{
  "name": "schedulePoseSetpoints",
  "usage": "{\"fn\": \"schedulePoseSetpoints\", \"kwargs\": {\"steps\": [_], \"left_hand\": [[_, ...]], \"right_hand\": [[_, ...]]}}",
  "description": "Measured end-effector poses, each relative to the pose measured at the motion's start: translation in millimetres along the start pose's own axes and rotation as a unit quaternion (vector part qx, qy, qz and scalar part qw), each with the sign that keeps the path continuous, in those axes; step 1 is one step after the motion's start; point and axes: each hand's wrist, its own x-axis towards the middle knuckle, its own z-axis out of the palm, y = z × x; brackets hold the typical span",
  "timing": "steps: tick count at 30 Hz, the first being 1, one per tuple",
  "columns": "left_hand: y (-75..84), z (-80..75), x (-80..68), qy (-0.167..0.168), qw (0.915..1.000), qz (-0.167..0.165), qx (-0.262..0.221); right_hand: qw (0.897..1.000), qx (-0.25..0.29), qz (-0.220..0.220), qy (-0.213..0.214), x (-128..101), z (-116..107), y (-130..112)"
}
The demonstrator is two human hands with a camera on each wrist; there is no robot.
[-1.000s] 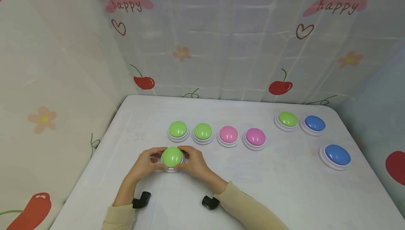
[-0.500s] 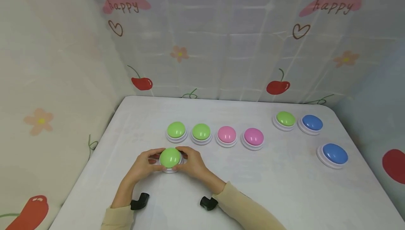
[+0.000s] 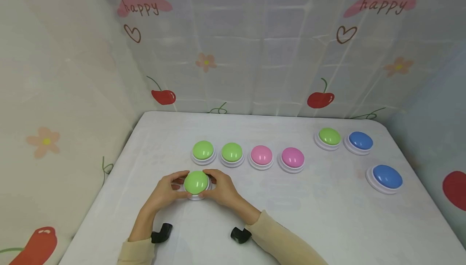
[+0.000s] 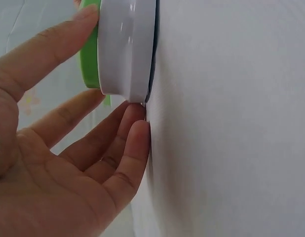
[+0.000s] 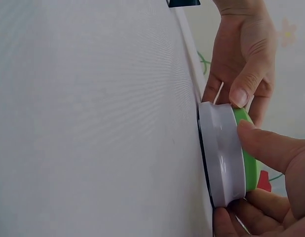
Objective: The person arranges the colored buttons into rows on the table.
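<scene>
Two hands cup one green button (image 3: 196,182) at the near left of the white table (image 3: 291,216) in the head view, the left hand (image 3: 165,190) and right hand (image 3: 220,189) grasping its sides. The left wrist view shows the thumb on the dome and fingers (image 4: 135,143) under the white base. In the right wrist view, pinching fingers (image 5: 271,148) could slip off the smooth rim, tipping it.

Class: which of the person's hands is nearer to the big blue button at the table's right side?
The right hand. It holds the near green button from the side facing the big blue button; the left hand holds the far side.
</scene>
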Motion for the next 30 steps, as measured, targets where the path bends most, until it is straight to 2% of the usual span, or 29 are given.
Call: {"fn": "schedulePoseSetpoints", "kwargs": {"steps": [4,8,11,14,18,21,26,30], "left_hand": [[7.0,-2.8,-4.5,0.011,0.9996,-0.013,0.021],[19.5,-7.4,-12.9,0.043,0.9989,-0.009,0.018],[34.1,-8.0,-20.7,0.069,0.9974,0.017,-0.008],[50.2,-3.0,-27.7,0.081,0.9945,0.063,-0.023],[70.2,13.9,-34.7,0.057,0.9921,0.108,-0.028],[81.4,32.7,-36.5,0.028,0.9929,0.111,-0.035],[91.2,69.2,-32.9,-0.018,0.9922,0.119,-0.029],[99.1,94.9,-30.1,-0.042,0.9901,0.132,-0.026]], "right_hand": [[1.0,0.006,0.008,-0.007,-5.6,-7.0,-0.2],[0.999,0.022,0.028,-0.022,-18.7,-24.4,0.3],[0.998,0.034,0.044,-0.031,-33.2,-43.3,2.2],[0.997,0.045,0.054,-0.032,-50.0,-65.1,4.4],[0.997,0.044,0.061,-0.017,-73.1,-96.3,10.8],[0.997,0.037,0.062,0.005,-89.5,-121.6,17.9],[0.994,0.027,0.077,0.072,-111.2,-163.0,27.5],[0.986,-0.005,0.094,0.139,-120.4,-194.2,36.9]]}}
